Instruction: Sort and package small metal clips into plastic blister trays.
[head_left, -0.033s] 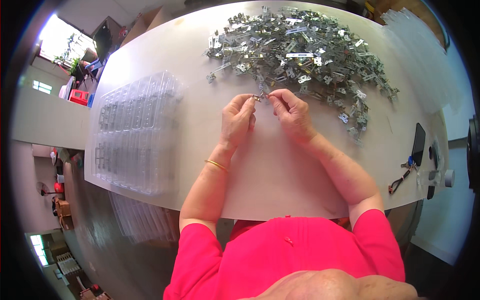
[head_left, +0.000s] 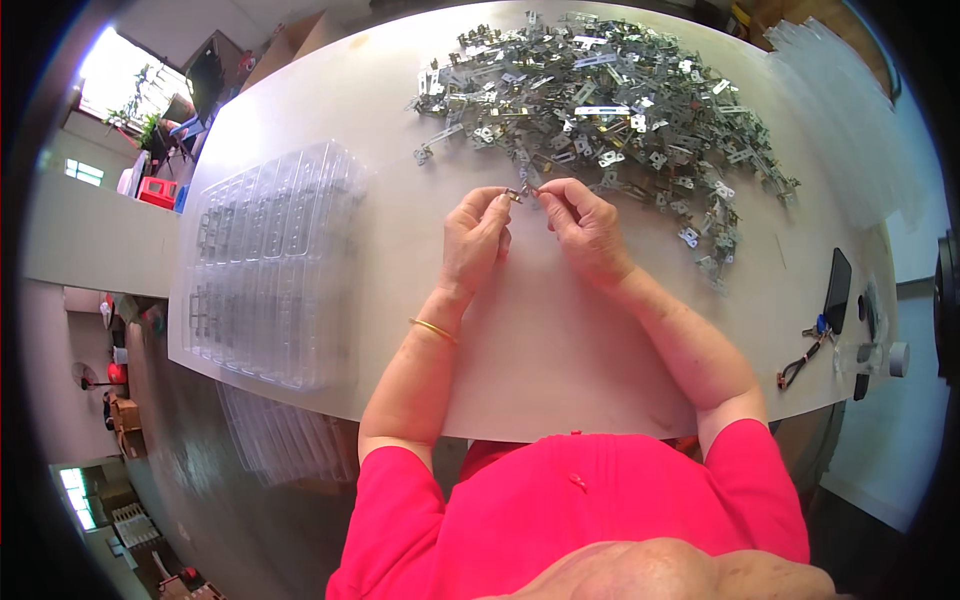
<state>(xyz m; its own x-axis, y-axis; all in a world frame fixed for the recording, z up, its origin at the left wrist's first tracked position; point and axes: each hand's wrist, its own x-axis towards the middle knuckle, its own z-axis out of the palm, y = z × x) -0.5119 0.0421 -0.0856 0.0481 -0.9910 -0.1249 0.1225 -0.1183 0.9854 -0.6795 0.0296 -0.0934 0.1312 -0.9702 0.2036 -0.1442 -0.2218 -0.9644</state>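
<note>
Metal fitting (head_left: 515, 196) in both hands (head_left: 476, 240) (head_left: 590, 238) is too small to read.

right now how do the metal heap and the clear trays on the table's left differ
The metal heap is a loose jumble; the clear trays have orderly compartments. The heap is opaque, mostly silvery; the trays are see-through. The heap sprawls at the far side; the trays sit left. Both rest on the table.

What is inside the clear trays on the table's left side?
Metal parts show through the trays, plainest toward their left side. Glare and overlapping plastic blur the rest; what lies in the lower layers cannot be made out.
</note>
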